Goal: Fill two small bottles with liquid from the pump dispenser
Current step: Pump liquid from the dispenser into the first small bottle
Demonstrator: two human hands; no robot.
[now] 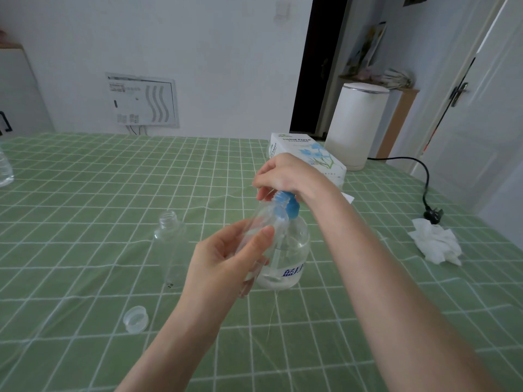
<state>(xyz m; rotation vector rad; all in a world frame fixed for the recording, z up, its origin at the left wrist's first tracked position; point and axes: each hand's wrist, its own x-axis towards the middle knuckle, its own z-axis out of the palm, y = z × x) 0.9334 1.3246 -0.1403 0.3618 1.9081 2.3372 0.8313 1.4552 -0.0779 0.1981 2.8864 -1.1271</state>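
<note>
A clear pump dispenser [285,258] with a blue pump head [288,206] stands on the green checked tablecloth, partly filled with clear liquid. My right hand [285,176] rests on top of the pump head, fingers curled over it. My left hand [226,256] holds a small clear bottle [261,219] tilted, its mouth up against the blue spout. A second small clear bottle [169,247] stands upright and uncapped to the left. A clear cap [135,319] lies on the cloth nearer to me.
A tissue box [308,154] sits behind the dispenser, with a white appliance [356,125] and its black cord and plug [433,215] at the right. Crumpled tissue [435,244] lies at the right. A water bottle [4,168] shows at the left edge.
</note>
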